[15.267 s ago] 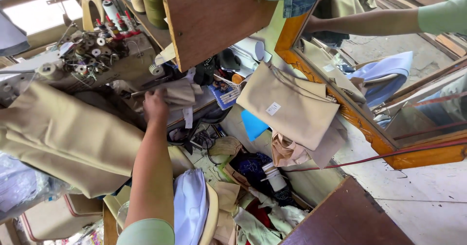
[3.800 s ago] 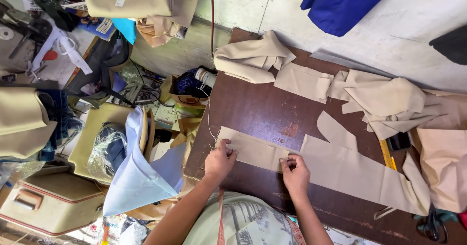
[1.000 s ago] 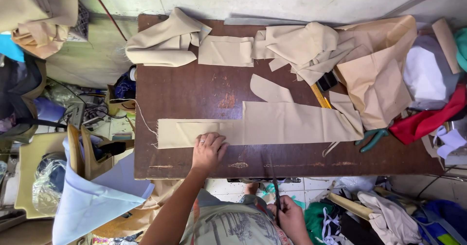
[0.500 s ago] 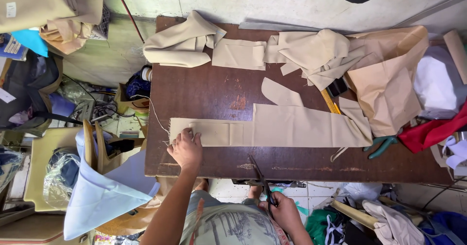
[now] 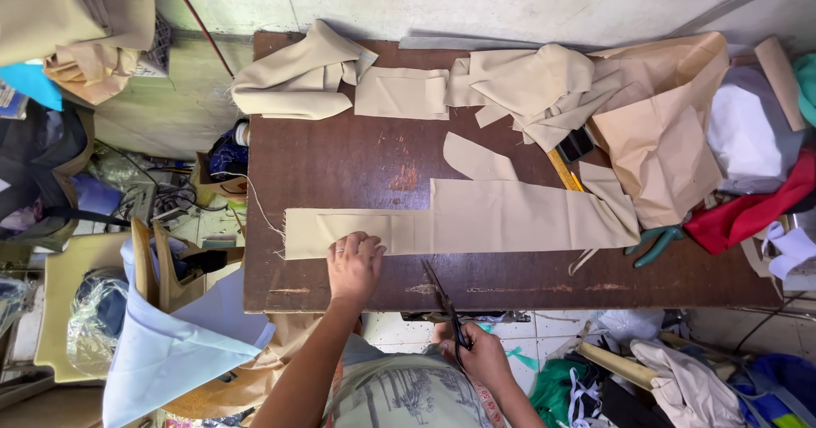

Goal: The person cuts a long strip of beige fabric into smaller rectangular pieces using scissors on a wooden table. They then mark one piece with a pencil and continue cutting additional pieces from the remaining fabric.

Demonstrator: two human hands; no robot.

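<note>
The left hand lies flat and open on the long beige fabric strip at centre frame, while the right hand grips black-handled scissors just below it.

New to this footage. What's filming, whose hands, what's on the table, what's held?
There is no machine here: a person works with bare hands, and one camera worn on the head looks straight down. The left hand presses flat on a long strip of beige fabric laid across a dark brown wooden table. The right hand, near the table's front edge, holds black scissors with the blades pointing toward the strip. More beige cut pieces are piled along the far edge, and brown pattern paper lies at the right. Green-handled shears lie near the strip's right end.
</note>
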